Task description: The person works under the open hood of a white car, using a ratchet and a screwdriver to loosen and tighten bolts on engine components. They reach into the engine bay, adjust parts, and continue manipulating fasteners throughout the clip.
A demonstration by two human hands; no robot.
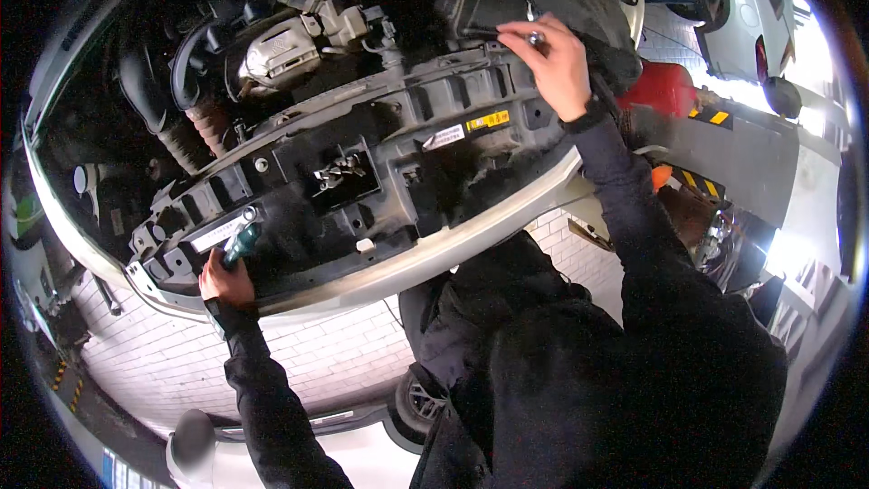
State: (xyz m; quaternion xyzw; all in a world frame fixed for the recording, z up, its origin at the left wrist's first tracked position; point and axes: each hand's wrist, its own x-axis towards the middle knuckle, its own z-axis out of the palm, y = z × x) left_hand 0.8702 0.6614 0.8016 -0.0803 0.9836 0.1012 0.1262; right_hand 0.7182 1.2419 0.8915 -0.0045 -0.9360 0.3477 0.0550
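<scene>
My left hand (226,276) grips a teal-handled tool (240,240) with a silver head, held over the lower left part of a car's black front panel (344,226). My right hand (552,72) is closed at the far right end of the panel, pinching a small chrome tool (534,39) above the engine bay's edge. A latch mechanism (339,172) sits in a recess at the panel's middle, with a white label and a yellow label (487,119) to its right. The lower end of the chrome tool is hidden by my fingers.
Engine parts (281,54) fill the bay above the panel. A red object (656,91) stands at the right beside yellow-black striped edging (715,116). Other vehicles (742,9) are at upper right and below, over white tiled flooring (154,353). The pale bumper edge (380,281) runs below the panel.
</scene>
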